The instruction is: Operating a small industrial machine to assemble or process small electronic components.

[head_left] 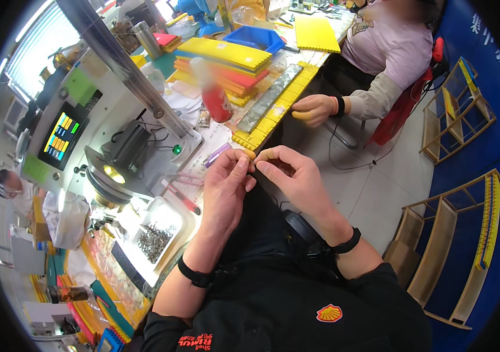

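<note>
My left hand (231, 183) and my right hand (292, 176) meet in front of me at the bench edge, thumbs and forefingers pinched close together. Anything held between the fingertips is too small to make out. Just beyond the fingers lies a yellow notched strip (250, 139) with a long grey metal bar (270, 97) resting along it. To the left of my left hand, a white tray (186, 226) contains a heap of small dark metal parts (157, 242) under a bright lamp. A purple item (218, 154) lies on the bench beside my left fingers.
A red and white spray can (215, 100) stands near stacked yellow and red boards (226, 56). A blue bin (256, 39) sits behind. At left is a machine with a lit screen (61, 136) and a metal post. A seated co-worker's hand (314, 110) is across. Wooden racks (438, 252) stand at right.
</note>
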`<move>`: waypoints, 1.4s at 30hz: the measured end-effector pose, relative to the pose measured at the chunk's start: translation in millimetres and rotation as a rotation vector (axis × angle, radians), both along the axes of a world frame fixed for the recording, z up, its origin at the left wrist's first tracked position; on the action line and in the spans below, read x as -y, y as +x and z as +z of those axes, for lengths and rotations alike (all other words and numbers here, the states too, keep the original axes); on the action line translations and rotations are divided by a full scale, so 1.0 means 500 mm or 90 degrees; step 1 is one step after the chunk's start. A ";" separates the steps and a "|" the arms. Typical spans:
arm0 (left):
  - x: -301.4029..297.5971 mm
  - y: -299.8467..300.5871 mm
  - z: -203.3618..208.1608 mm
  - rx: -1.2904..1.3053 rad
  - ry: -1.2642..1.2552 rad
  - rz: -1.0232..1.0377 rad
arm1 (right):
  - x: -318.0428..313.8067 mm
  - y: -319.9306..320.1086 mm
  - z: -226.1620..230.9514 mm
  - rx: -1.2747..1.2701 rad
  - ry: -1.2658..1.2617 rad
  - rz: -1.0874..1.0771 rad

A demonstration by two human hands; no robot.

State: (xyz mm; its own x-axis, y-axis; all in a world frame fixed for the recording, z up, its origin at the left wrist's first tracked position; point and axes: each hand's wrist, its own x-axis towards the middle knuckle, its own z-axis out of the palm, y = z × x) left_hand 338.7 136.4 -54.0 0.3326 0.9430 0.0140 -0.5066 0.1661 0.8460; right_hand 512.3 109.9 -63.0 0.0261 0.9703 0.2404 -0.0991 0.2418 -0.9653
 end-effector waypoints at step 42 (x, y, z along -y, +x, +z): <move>0.370 -0.517 0.022 -0.441 0.074 0.639 | -0.087 0.129 0.025 0.045 0.129 -0.222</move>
